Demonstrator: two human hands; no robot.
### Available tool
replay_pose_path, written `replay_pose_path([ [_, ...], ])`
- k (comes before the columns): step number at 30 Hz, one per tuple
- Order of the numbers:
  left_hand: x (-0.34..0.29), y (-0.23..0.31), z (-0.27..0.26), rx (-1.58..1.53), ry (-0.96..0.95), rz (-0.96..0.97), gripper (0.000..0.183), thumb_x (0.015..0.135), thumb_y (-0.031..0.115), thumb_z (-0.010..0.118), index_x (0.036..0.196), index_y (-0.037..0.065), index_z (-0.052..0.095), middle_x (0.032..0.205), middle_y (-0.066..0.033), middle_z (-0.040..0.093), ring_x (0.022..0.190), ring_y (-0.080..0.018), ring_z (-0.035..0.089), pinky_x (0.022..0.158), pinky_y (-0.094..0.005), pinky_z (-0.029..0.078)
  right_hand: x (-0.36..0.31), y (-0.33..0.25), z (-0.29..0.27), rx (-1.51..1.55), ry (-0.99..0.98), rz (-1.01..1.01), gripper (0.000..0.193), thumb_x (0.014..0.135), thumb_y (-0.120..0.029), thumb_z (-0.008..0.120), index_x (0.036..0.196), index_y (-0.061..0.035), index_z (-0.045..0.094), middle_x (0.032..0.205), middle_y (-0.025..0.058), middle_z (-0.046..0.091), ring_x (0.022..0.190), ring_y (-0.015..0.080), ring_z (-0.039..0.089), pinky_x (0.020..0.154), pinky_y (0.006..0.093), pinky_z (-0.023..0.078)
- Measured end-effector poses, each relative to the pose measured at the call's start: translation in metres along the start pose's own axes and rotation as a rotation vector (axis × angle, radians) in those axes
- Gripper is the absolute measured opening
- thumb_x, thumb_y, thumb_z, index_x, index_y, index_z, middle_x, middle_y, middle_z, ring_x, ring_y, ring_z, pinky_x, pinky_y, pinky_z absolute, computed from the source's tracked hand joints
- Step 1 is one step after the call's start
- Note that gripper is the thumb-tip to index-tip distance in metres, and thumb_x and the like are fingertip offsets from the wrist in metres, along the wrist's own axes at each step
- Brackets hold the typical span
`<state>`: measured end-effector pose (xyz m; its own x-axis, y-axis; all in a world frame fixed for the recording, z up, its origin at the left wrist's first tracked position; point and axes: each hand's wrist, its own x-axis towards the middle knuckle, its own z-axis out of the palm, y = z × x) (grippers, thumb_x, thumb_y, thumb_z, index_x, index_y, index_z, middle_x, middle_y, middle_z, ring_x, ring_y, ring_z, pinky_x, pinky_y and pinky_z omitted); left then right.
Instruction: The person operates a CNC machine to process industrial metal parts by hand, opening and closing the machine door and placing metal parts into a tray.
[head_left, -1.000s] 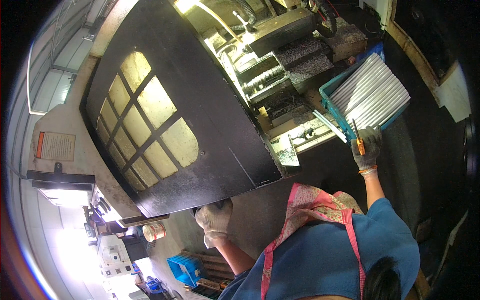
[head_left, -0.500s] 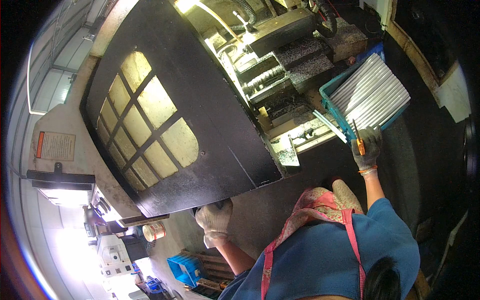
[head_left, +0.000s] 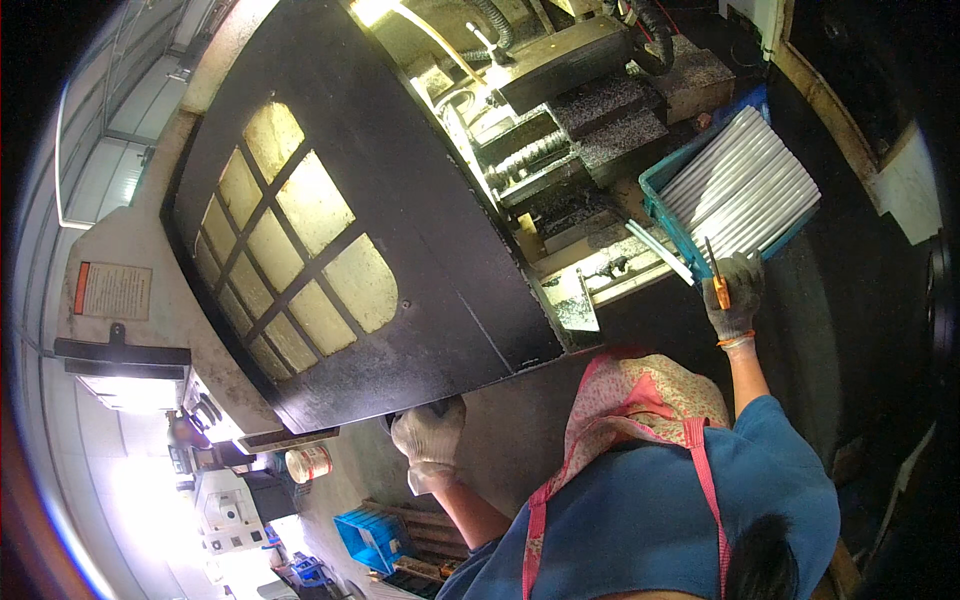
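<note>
Two white knit-gloved hands: left hand [head_left: 430, 437], right hand [head_left: 736, 295]. One small orange-handled tool [head_left: 718, 285] in the right. One teal plastic crate [head_left: 668, 200], its pale metal rods [head_left: 745, 185] too many to count. One black machine door [head_left: 400, 220], one gridded window of about twelve panes [head_left: 290, 235]. One blue bin [head_left: 368, 537] on floor.

The big black machine door with the gridded yellowish window [head_left: 330, 230] fills the left and centre. At its lower edge sits the gloved left hand [head_left: 430, 432]. Right of the door, inside the machine, is the grey metal slide block [head_left: 560, 150]. Further right, the blue plastic crate [head_left: 662, 195] holds white metal rods [head_left: 745, 185], and the gloved right hand [head_left: 735, 290] sits at its near rim.
</note>
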<state>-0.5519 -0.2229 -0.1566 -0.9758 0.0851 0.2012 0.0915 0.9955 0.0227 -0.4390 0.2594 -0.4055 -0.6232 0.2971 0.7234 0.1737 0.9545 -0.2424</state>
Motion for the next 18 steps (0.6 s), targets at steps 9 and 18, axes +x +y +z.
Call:
replay_pose_path([
  [9, -0.001, 0.002, -0.001, 0.019, 0.009, -0.004, 0.032, 0.083, 0.042, 0.08, 0.088, 0.01, 0.077, 0.08, -0.0178, 0.076, 0.078, -0.0425, 0.074, 0.073, -0.0508, 0.058, -0.01, 0.006, 0.006, -0.003, -0.022, 0.016, 0.043, 0.1, -0.044, 0.065, 0.127, -0.0105, 0.064, 0.14, 0.0186, 0.059, 0.143, 0.0485, 0.045, 0.125, 0.0648, 0.029],
  [18, -0.001, -0.002, 0.005, 0.023, 0.119, 0.111, 0.017, 0.077, 0.027, 0.079, 0.083, 0.011, 0.077, 0.069, -0.0157, 0.072, 0.062, -0.0385, 0.072, 0.062, -0.0465, 0.058, 0.009, -0.008, -0.006, -0.035, 0.024, 0.021, 0.033, 0.104, -0.043, 0.061, 0.112, -0.0109, 0.063, 0.11, 0.0097, 0.063, 0.116, 0.0341, 0.06, 0.122, 0.0611, 0.034],
])
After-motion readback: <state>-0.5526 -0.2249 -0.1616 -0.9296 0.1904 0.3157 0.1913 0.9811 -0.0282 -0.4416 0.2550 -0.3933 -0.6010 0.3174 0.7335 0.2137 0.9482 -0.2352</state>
